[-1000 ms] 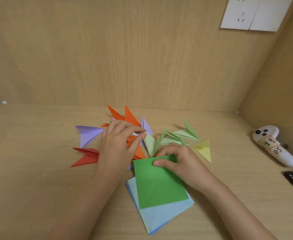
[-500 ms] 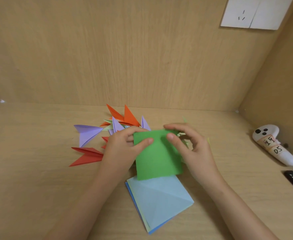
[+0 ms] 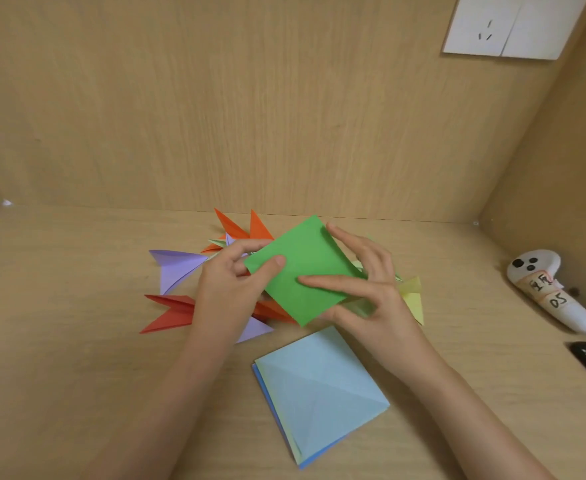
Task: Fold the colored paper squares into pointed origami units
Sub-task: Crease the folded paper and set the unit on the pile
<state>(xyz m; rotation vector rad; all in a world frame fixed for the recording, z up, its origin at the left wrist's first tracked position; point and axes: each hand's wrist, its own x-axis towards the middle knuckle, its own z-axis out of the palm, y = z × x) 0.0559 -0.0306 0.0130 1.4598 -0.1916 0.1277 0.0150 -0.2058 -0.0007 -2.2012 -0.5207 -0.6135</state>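
Green paper square now lifted off the blue stack, held above folded units and tabletop; left hand pinches its left corner, right hand pinches its right edge. Folding likely starts next.

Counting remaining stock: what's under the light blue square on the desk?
Under the light blue square, edges of a pale green sheet and a darker blue sheet peek out along its lower-left side. Anything else beneath, and the total count, is covered.
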